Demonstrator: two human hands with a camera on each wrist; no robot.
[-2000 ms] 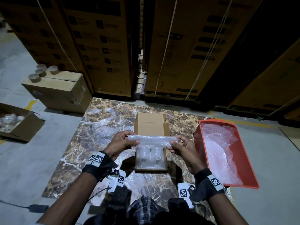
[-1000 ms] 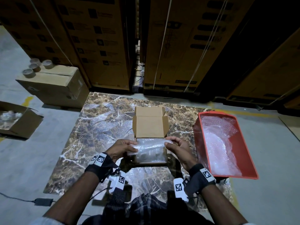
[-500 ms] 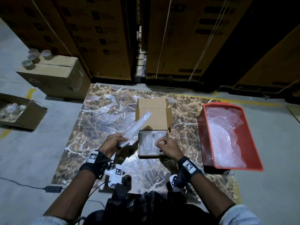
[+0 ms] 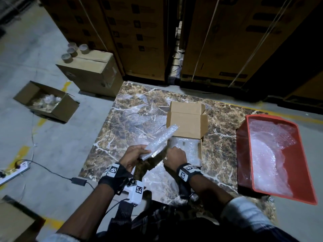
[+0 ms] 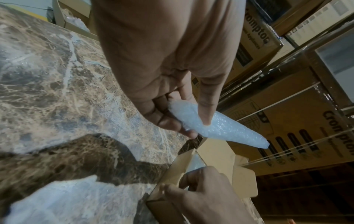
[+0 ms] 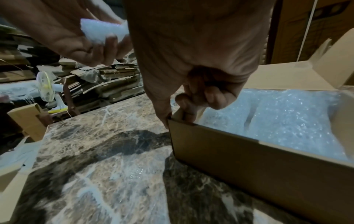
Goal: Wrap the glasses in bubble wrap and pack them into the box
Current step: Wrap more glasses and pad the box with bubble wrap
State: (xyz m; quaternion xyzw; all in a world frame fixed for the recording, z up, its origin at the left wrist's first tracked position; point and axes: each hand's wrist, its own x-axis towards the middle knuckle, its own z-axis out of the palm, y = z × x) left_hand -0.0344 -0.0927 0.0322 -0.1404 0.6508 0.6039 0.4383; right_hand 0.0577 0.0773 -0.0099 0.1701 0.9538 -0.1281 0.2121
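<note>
A small open cardboard box (image 4: 187,119) sits on the marble slab (image 4: 132,119), its lid folded back. Bubble-wrapped bundles (image 6: 272,121) lie inside it. My left hand (image 4: 134,154) grips a rolled bubble-wrap bundle (image 4: 160,139) at its near end, holding it tilted up to the left of the box; thumb and fingers curl round the bundle (image 5: 214,125). My right hand (image 4: 175,156) pinches the box's near left corner flap (image 6: 180,115) between thumb and curled fingers. What the roll contains is hidden.
A red tray (image 4: 244,154) of loose bubble wrap (image 4: 269,154) stands to the right on the slab. On the floor to the left are an open carton (image 4: 57,109) and a closed carton (image 4: 94,72) topped with tape rolls (image 4: 73,51). Tall stacked cartons (image 4: 136,32) wall the back. A cable (image 4: 52,172) runs at left.
Both hands held the roll over the box earlier. The left hand has since carried it alone out to the left and tilted it, while the right hand dropped to the box's left corner.
</note>
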